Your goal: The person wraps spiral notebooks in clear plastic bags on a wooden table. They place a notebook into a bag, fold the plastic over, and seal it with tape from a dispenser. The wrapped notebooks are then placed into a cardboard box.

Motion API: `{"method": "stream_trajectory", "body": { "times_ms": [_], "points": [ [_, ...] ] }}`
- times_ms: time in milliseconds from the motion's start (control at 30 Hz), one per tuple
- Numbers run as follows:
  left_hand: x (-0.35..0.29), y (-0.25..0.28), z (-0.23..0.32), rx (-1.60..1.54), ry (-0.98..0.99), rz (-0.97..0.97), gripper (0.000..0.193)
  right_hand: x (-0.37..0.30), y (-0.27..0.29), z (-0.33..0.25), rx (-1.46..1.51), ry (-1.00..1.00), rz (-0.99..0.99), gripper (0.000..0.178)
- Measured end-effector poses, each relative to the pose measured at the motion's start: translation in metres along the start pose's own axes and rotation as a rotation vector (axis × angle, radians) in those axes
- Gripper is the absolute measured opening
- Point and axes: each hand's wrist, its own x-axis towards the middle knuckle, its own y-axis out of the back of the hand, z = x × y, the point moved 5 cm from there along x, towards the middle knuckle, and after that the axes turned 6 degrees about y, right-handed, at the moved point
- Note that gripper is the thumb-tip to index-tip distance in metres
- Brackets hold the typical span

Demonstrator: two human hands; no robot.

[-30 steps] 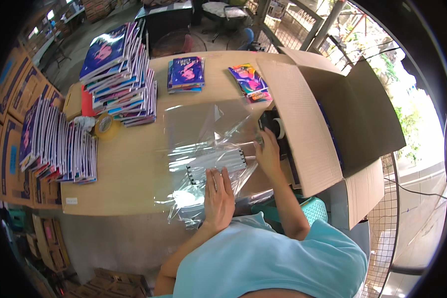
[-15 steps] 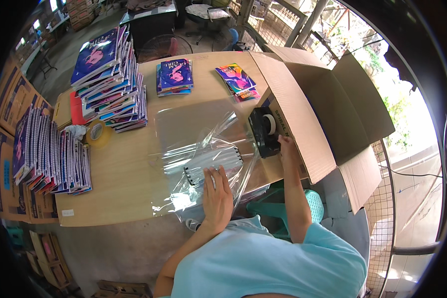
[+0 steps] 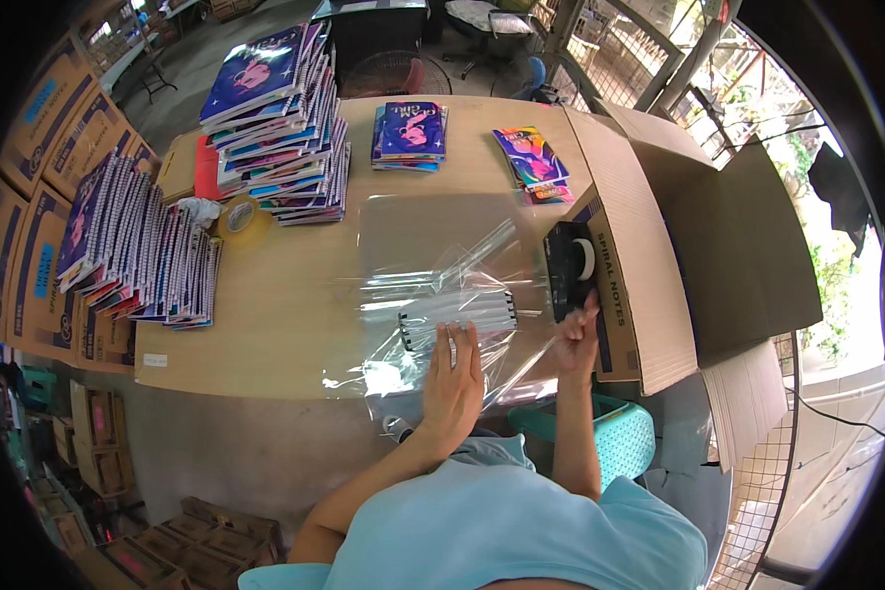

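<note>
My left hand [image 3: 453, 379] lies flat, fingers stretched out, on a wrapped bundle [image 3: 459, 311] with black spiral binding at both ends. Clear plastic film [image 3: 413, 231] spreads around and over the bundle, wrinkled and shiny, with its near part reaching past the table's edge. To the right stands a black tape dispenser [image 3: 563, 280] with a pale tape roll [image 3: 586, 259] in it. My right hand [image 3: 575, 346] is just below the dispenser's near end, fingers curled together. Whatever its fingertips may pinch is too small to make out.
Tall stacks of spiral notebooks [image 3: 275, 123] and a leaning row of them [image 3: 157, 251] fill the table's left side. A yellow tape roll [image 3: 240, 218] lies beside them. Smaller piles [image 3: 410, 136] sit at the back. An open cardboard box [image 3: 649, 256] stands right, above a green stool [image 3: 615, 433].
My right hand has drawn back toward me from the dispenser's side to its near end. My left hand stays on the bundle. The whole view has shifted, so things appear further right.
</note>
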Motion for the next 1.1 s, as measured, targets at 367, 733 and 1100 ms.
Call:
{"method": "stream_trajectory", "body": {
  "times_ms": [367,733,1100],
  "points": [
    [-0.001,-0.006,0.001,-0.242,0.048,0.009,0.061,-0.006,-0.178,0.129,-2.079,-0.145,-0.88,0.119],
    [-0.016,0.016,-0.071,-0.169,-0.076,0.118,0.062,-0.023,-0.196,0.04,-1.897,0.017,-0.745,0.097],
    [0.059,0.099,-0.089,-1.154,0.046,0.3,0.034,-0.039,-0.205,0.06,-1.294,0.414,-0.729,0.015]
  ]
}}
